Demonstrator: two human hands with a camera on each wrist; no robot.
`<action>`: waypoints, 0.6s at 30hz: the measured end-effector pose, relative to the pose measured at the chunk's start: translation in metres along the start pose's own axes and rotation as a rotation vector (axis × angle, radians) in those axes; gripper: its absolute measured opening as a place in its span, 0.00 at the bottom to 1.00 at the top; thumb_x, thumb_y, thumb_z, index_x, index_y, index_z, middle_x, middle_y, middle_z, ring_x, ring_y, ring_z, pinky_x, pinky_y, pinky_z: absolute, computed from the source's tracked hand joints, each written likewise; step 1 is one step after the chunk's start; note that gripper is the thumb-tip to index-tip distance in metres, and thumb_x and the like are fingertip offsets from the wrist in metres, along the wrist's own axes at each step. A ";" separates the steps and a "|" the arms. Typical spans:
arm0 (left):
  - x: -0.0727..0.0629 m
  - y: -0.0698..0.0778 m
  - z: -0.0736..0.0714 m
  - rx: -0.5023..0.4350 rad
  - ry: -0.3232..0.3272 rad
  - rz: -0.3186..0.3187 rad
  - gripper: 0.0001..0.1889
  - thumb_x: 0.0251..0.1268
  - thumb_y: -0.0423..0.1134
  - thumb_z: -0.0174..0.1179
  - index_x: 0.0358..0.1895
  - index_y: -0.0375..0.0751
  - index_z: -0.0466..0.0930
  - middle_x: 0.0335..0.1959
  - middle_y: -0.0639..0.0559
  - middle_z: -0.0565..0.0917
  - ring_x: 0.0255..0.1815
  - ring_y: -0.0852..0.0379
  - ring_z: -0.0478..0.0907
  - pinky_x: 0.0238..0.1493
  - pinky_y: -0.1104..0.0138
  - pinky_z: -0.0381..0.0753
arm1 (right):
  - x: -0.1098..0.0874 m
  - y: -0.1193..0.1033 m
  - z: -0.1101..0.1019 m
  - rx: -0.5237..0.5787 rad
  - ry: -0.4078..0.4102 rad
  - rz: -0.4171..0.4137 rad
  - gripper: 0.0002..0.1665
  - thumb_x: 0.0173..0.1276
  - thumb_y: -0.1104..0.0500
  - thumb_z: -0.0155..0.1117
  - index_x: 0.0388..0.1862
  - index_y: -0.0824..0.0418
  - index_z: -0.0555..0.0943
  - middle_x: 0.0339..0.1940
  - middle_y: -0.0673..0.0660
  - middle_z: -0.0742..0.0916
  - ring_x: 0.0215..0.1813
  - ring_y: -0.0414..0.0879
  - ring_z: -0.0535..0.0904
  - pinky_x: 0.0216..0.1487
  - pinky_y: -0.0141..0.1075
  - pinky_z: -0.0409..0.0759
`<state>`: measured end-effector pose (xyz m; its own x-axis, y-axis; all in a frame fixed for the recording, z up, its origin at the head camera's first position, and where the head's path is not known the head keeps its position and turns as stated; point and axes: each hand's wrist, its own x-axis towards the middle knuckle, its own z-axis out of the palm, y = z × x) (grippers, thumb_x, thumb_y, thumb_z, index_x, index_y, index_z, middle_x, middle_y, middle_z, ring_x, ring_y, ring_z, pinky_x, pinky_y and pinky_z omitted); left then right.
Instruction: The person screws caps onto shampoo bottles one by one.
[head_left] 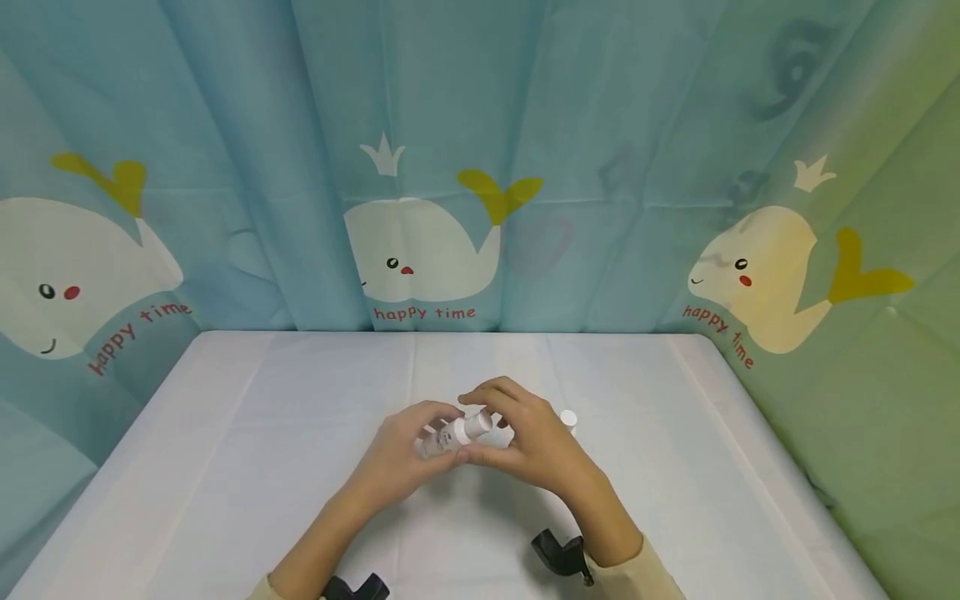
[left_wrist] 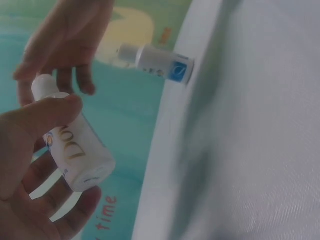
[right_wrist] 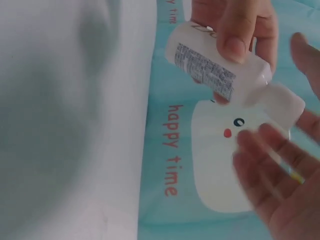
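Note:
A small white bottle (head_left: 444,439) with printed lettering is held in my left hand (head_left: 405,450), tilted with its white cap (head_left: 478,424) up and to the right. The left wrist view shows the thumb (left_wrist: 47,115) across the upper part of the bottle (left_wrist: 80,150) and the fingers around its other side. My right hand (head_left: 536,433) is beside the cap, its fingers (right_wrist: 272,160) loosely spread and not wrapped round it. In the right wrist view, a label of small print faces out on the bottle (right_wrist: 215,67).
A second white bottle (left_wrist: 162,65) with a blue patch stands on the table behind my right hand; its white cap (head_left: 568,418) shows in the head view. The white-covered table (head_left: 300,392) ends at a curtain (head_left: 600,275) printed with whales.

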<state>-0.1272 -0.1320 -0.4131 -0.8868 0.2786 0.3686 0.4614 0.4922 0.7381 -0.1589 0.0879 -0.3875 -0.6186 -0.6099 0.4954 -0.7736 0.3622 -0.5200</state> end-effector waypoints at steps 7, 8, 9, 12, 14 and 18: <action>0.000 -0.003 -0.001 -0.004 -0.002 -0.017 0.22 0.51 0.39 0.76 0.51 0.50 0.81 0.47 0.61 0.84 0.44 0.64 0.79 0.43 0.66 0.84 | 0.001 0.000 -0.004 0.034 0.005 -0.115 0.21 0.60 0.70 0.66 0.51 0.55 0.83 0.51 0.48 0.84 0.50 0.40 0.80 0.41 0.37 0.85; 0.000 -0.004 -0.001 -0.005 -0.002 -0.017 0.22 0.51 0.39 0.76 0.51 0.50 0.81 0.47 0.61 0.84 0.44 0.64 0.79 0.43 0.66 0.83 | 0.001 0.001 -0.004 0.032 0.008 -0.117 0.19 0.60 0.70 0.65 0.50 0.55 0.83 0.49 0.47 0.84 0.48 0.39 0.81 0.40 0.36 0.85; 0.001 -0.004 0.000 -0.007 -0.002 -0.017 0.22 0.51 0.39 0.76 0.51 0.50 0.81 0.46 0.61 0.84 0.44 0.64 0.79 0.43 0.66 0.83 | 0.001 0.001 -0.004 0.030 0.012 -0.114 0.18 0.61 0.70 0.66 0.49 0.55 0.83 0.47 0.47 0.85 0.46 0.39 0.81 0.39 0.35 0.85; 0.001 -0.005 0.001 -0.016 0.001 -0.013 0.22 0.51 0.39 0.76 0.51 0.50 0.81 0.46 0.60 0.84 0.43 0.63 0.79 0.43 0.67 0.83 | 0.001 0.001 -0.002 0.012 0.019 -0.070 0.13 0.65 0.64 0.68 0.48 0.54 0.84 0.43 0.45 0.85 0.41 0.40 0.80 0.38 0.32 0.84; 0.001 -0.006 0.001 -0.017 -0.001 -0.014 0.21 0.51 0.39 0.76 0.50 0.50 0.81 0.46 0.61 0.84 0.43 0.64 0.79 0.43 0.67 0.83 | 0.000 0.001 -0.001 0.000 0.012 -0.032 0.14 0.66 0.58 0.70 0.50 0.53 0.83 0.44 0.44 0.85 0.40 0.39 0.80 0.39 0.32 0.84; 0.000 -0.006 0.001 -0.015 0.000 -0.025 0.22 0.51 0.40 0.76 0.51 0.50 0.81 0.46 0.61 0.84 0.43 0.64 0.79 0.43 0.67 0.83 | 0.000 0.000 -0.001 0.004 -0.013 -0.014 0.20 0.65 0.58 0.71 0.56 0.53 0.82 0.52 0.45 0.84 0.47 0.38 0.80 0.44 0.37 0.84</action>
<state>-0.1303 -0.1344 -0.4183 -0.8980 0.2663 0.3503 0.4389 0.4869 0.7552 -0.1591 0.0886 -0.3868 -0.6054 -0.6244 0.4936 -0.7818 0.3502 -0.5159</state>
